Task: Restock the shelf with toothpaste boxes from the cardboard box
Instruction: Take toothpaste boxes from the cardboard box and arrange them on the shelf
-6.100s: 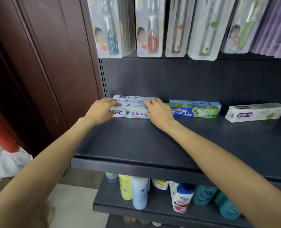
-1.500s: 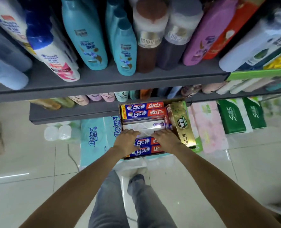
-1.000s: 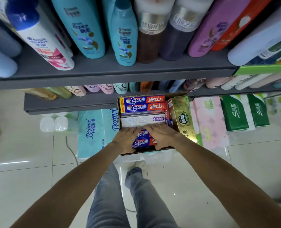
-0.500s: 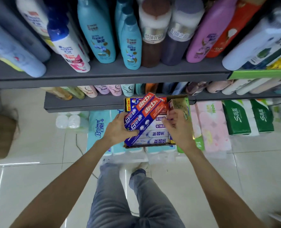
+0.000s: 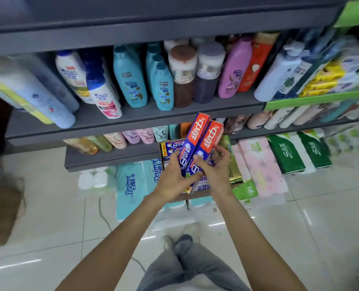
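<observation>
Two blue-and-red toothpaste boxes [image 5: 201, 141] are held side by side, tilted with their red ends up and to the right, above the cardboard box [image 5: 185, 197] on the floor. My left hand [image 5: 172, 179] grips their lower left end. My right hand [image 5: 215, 168] grips the lower right side, fingers curled over the boxes. More toothpaste boxes [image 5: 171, 147] lie in the cardboard box, partly hidden behind my hands.
Shampoo bottles [image 5: 130, 80] fill the dark shelf [image 5: 132, 120] above the cardboard box, with smaller bottles one shelf lower. Tissue packs [image 5: 132, 181] and paper rolls [image 5: 260, 164] lie on the tiled floor around the box. My legs stand below.
Both hands have lifted the two blue-and-red boxes higher out of the cardboard box and tilted them more upright. The view has swung upward, showing more of the shelves.
</observation>
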The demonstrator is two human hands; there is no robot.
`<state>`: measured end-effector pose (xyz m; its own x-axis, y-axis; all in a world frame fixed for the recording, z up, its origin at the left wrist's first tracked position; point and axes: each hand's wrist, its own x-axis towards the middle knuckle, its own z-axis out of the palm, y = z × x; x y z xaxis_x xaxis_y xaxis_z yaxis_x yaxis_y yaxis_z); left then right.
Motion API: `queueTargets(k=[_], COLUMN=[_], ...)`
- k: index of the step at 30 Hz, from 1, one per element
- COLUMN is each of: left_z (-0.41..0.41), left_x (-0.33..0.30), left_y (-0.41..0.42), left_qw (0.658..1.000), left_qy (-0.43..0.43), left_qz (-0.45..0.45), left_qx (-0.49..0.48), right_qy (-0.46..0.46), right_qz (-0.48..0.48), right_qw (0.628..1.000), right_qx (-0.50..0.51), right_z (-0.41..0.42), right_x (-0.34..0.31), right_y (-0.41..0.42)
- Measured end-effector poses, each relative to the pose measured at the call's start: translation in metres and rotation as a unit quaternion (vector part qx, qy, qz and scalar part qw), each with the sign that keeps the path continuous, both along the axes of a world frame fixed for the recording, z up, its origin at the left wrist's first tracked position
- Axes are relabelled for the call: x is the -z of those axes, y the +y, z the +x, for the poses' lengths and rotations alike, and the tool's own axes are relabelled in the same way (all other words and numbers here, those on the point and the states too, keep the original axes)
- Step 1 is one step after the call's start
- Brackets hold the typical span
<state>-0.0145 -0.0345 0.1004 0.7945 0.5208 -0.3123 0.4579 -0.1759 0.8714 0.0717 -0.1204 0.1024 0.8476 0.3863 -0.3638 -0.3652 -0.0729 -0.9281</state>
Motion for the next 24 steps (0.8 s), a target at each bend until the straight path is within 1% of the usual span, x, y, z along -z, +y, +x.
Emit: queueTargets(k=[3, 5, 6, 9, 12, 14, 16, 18, 21, 24], left_z=[-0.003, -0.002, 0.000, 0.007, 0.017, 0.029, 0.046, 0.069, 0.108, 0.142], left_x=[-0.015, -0.021, -0.024, -0.038, -0.058, -0.073, -0.089, -0.110, -0.141, -0.176], left_y=[-0.004, -0.005, -0.004, -0.003, -0.005, -0.007, -0.010, -0.015, -0.026, -0.036], left_qw=[0.995, 0.987, 0.985, 0.988, 0.989, 0.988, 0.987, 0.985, 0.980, 0.973], left_qy=[-0.049, -0.070, -0.077, -0.077, -0.091, -0.112, -0.135, -0.157, -0.187, -0.207], left_qz=[-0.084, -0.127, -0.132, -0.105, -0.082, -0.065, -0.040, -0.017, 0.041, 0.091], left_qx=[-0.031, -0.062, -0.076, -0.081, -0.077, -0.080, -0.076, -0.064, -0.054, -0.049], right_qy=[0.020, 0.063, 0.088, 0.149, 0.176, 0.138, 0.052, -0.011, -0.110, -0.227], right_qz=[0.030, 0.063, 0.087, 0.139, 0.146, 0.110, 0.044, 0.008, -0.017, -0.016], right_qw=[0.999, 0.996, 0.992, 0.979, 0.973, 0.983, 0.994, 0.993, 0.973, 0.944], right_qx=[-0.009, -0.016, -0.014, -0.011, -0.030, -0.056, -0.085, -0.116, -0.203, -0.239], right_z=[-0.002, -0.001, 0.000, 0.012, 0.033, 0.052, 0.076, 0.108, 0.167, 0.233], right_x=[-0.018, -0.032, -0.039, -0.056, -0.076, -0.093, -0.110, -0.130, -0.172, -0.221], right_y=[-0.014, -0.024, -0.029, -0.046, -0.065, -0.077, -0.092, -0.111, -0.137, -0.150])
